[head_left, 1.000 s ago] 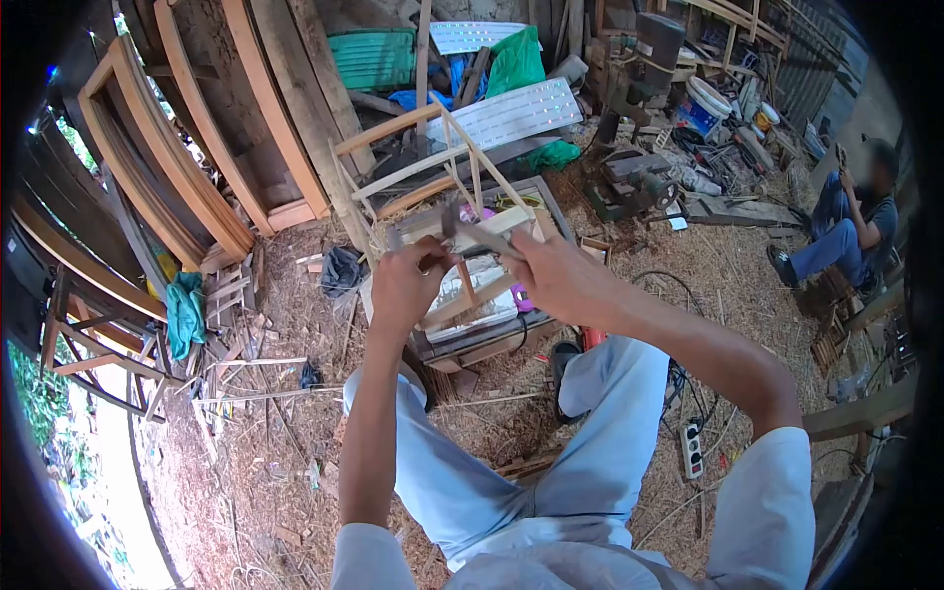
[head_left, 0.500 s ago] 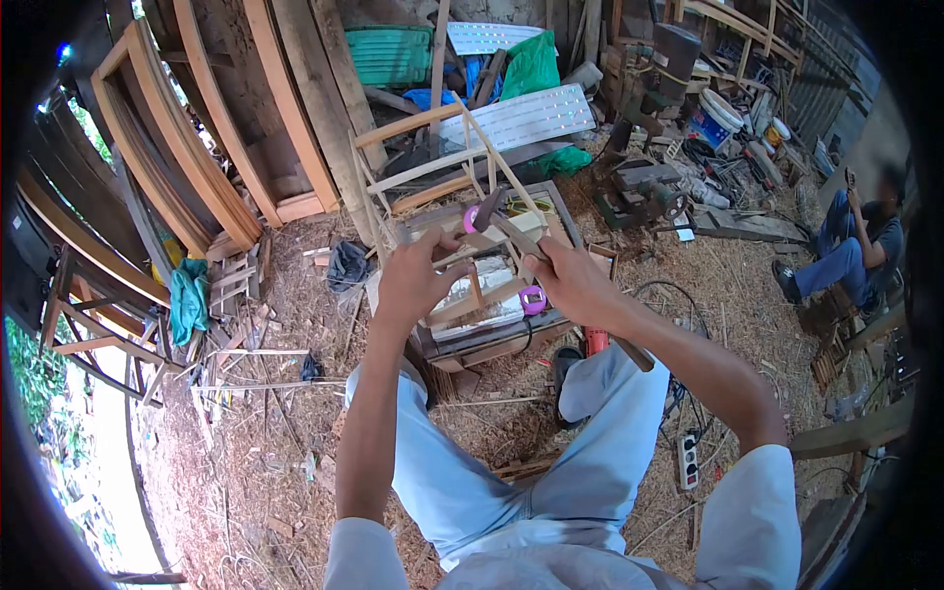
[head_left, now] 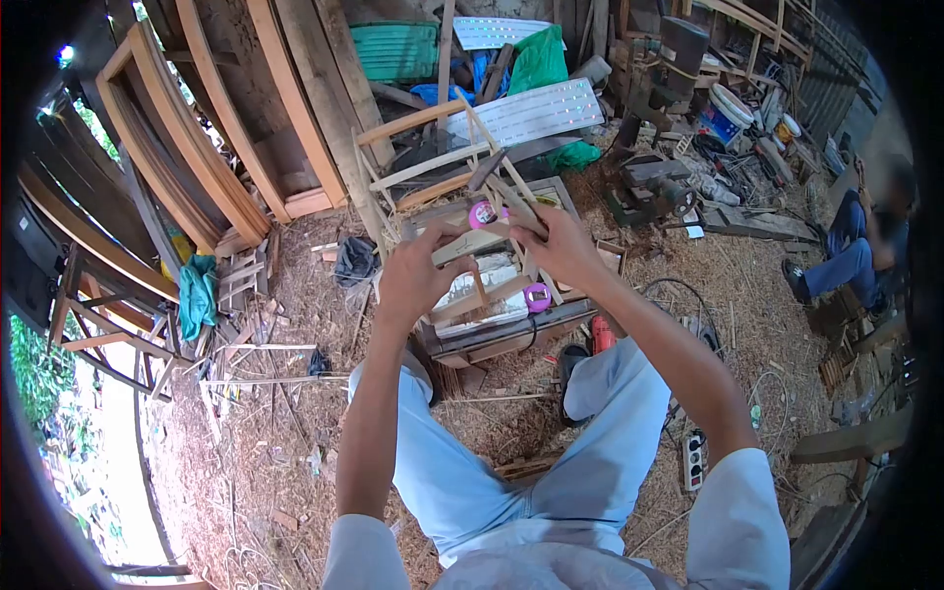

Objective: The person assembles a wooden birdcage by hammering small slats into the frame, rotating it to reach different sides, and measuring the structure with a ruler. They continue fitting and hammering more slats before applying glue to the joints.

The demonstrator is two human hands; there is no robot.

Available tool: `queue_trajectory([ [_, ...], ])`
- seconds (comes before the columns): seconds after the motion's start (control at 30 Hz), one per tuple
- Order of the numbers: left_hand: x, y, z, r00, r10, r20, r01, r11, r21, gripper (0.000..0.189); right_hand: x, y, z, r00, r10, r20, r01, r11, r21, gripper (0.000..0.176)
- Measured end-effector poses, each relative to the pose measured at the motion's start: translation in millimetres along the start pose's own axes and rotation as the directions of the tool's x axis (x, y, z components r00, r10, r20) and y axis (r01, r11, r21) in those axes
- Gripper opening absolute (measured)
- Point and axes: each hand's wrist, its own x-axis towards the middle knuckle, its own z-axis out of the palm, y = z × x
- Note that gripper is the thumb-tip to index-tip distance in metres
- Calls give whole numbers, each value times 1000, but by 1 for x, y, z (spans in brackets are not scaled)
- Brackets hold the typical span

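My left hand point(head_left: 418, 275) is closed on a light wooden frame point(head_left: 482, 307) above the low workbench point(head_left: 492, 339). To its right, my right hand point(head_left: 559, 251) has its fingers wrapped around the hammer point(head_left: 485, 169), with the fingertips at the frame's upper bar. The hammer's dark head points up and left; my hand and forearm hide the lower handle. A purple round object point(head_left: 484, 214) lies between my hands, close to the bar. Another purple round object point(head_left: 537, 298) is at the bench's near right side.
Tall wooden frames point(head_left: 187, 138) lean at the left. A metal vise point(head_left: 654, 192) stands right of the bench. Someone sits at the far right, in blue trousers point(head_left: 841, 265). A power strip point(head_left: 693, 460) and cables lie on the shavings. A red object point(head_left: 603, 334) is near my right knee.
The hammer has turned, its head now higher and its handle end no longer visible past my right forearm. My right hand has moved slightly toward the frame's upper bar. My left hand keeps its grip.
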Motion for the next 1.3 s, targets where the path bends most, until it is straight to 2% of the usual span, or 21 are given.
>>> queue_trajectory([
  [0.1, 2, 2, 1, 1000, -21, 20, 21, 1000, 5, 39, 3, 17, 1, 998, -61, 29, 61, 998, -27, 27],
  [0.17, 1, 2, -1, 999, -46, 19, 46, 999, 1, 37, -10, 24, 11, 993, 93, -73, -95, 995, -14, 32],
  [0.2, -1, 1, -1, 999, -33, 14, 33, 999, -12, 34, -20, 21, 14, 995, 81, -62, -83, 996, -24, 32],
  [0.27, -4, -3, 2, 1000, -24, -1, 24, 999, -33, 32, -44, 12, 20, 967, 234, 101, -255, 897, 361, 35],
  [0.3, -5, -7, 6, 994, 91, -58, -89, 995, 37, 31, -53, 5, 23, 968, 231, 103, -252, 902, 351, 35],
  [0.33, -5, -8, 9, 972, 208, -106, -196, 974, 113, 29, -60, -4, 26, 942, 290, 169, -335, 805, 490, 33],
  [0.37, -6, -9, 11, 973, 205, -111, -193, 975, 107, 29, -65, -9, 30, 909, 338, 244, -415, 676, 609, 32],
  [0.47, -10, -8, 11, 962, 234, -140, -205, 959, 197, 27, -71, -11, 43, 917, 348, 193, -385, 654, 650, 33],
  [0.5, -11, -5, 10, 960, 240, -146, -211, 959, 189, 27, -72, -7, 48, 924, 331, 191, -377, 706, 600, 34],
  [0.63, -10, -8, 9, 962, 239, -132, -221, 966, 137, 26, -71, -5, 51, 915, 320, 245, -403, 723, 561, 35],
  [0.73, -10, -2, 5, 981, 183, -64, -171, 972, 159, 24, -71, -5, 52, 915, 357, 188, -397, 714, 577, 34],
  [0.8, -10, -4, 7, 978, 187, -88, -173, 974, 147, 23, -68, 1, 49, 928, 307, 209, -371, 761, 531, 34],
  [0.87, -10, -5, 9, 976, 188, -111, -172, 975, 137, 22, -69, 0, 43, 922, 331, 199, -386, 764, 516, 36],
  [0.93, -9, 2, 5, 995, 91, -32, -84, 979, 186, 23, -67, 0, 42, 916, 351, 195, -400, 769, 499, 39],
  [1.0, -10, -4, 8, 987, 143, -68, -131, 978, 161, 25, -65, 5, 43, 961, 227, 161, -274, 868, 414, 34],
  [1.03, -10, -7, 9, 975, 192, -108, -177, 974, 139, 27, -64, 4, 40, 961, 228, 158, -275, 868, 414, 34],
  [1.1, -10, -6, 8, 980, 177, -95, -170, 982, 79, 29, -58, -1, 27, 984, 161, 82, -173, 968, 180, 39],
  [1.13, -11, -3, 6, 984, 162, -79, -161, 987, 18, 30, -54, -4, 22, 983, 160, 86, -174, 968, 181, 39],
  [1.2, -10, 5, 0, 990, 123, -64, -122, 992, 27, 33, -47, -10, 11, 999, 33, 20, -31, 995, -97, 33],
  [1.23, -9, 7, -1, 995, 85, -52, -84, 996, 35, 36, -45, -15, 4, 999, 35, 17, -33, 995, -98, 33],
  [1.3, -7, 4, 3, 995, 89, -48, -85, 993, 76, 37, -43, -25, -6, 999, -52, 16, 54, 976, -212, 27],
])
